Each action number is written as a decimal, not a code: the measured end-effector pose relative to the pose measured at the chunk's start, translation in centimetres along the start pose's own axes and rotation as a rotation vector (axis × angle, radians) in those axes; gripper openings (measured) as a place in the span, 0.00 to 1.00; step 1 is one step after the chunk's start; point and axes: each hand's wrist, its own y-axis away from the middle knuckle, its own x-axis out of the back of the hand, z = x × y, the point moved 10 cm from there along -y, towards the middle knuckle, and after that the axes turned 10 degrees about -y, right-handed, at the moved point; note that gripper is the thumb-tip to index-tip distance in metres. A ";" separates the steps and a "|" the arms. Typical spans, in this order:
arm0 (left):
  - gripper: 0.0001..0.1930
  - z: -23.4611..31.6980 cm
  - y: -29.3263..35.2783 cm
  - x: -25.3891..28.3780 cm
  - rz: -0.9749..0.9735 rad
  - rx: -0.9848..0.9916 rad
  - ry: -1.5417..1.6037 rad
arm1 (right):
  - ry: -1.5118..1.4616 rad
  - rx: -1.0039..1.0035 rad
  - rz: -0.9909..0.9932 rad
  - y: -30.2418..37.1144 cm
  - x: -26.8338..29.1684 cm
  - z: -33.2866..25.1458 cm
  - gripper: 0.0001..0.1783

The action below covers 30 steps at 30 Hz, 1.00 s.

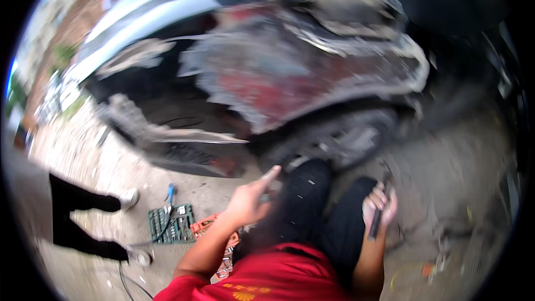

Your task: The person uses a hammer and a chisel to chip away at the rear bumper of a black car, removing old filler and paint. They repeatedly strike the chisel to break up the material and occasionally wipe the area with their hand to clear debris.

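My left hand (249, 202) is raised in front of my left knee, a finger stretched out toward the car's wheel. Its other fingers are blurred, and I make out nothing held in them. By my right knee, my right hand (380, 207) is closed around a dark-handled tool (375, 227); its narrow upper end is too blurred to name. Before me is a damaged car body (278, 72), with torn, jagged sheet metal and red and grey patches around a large opening. Below its arch sits the wheel (356, 139), close to my knees.
An open green tool case (181, 224) lies on the ground at left, beside an orange case (203, 226). Another person's legs (83, 223) stand at far left near a dark hose (131, 281). A round black shape (454, 0) is at upper right; cables and small items lie at lower right.
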 end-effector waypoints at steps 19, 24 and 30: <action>0.29 3.8 -4.6 -6.0 -0.048 0.009 -0.021 | 0.047 0.279 0.877 19.8 29.4 -20.6 0.13; 0.19 8.7 -6.1 -6.0 -0.032 -0.146 -0.002 | 0.309 0.415 1.009 12.9 23.2 -23.4 0.25; 0.22 10.8 -6.6 -8.2 -0.106 -0.158 0.183 | 1.233 0.316 0.316 0.3 2.4 -12.2 0.19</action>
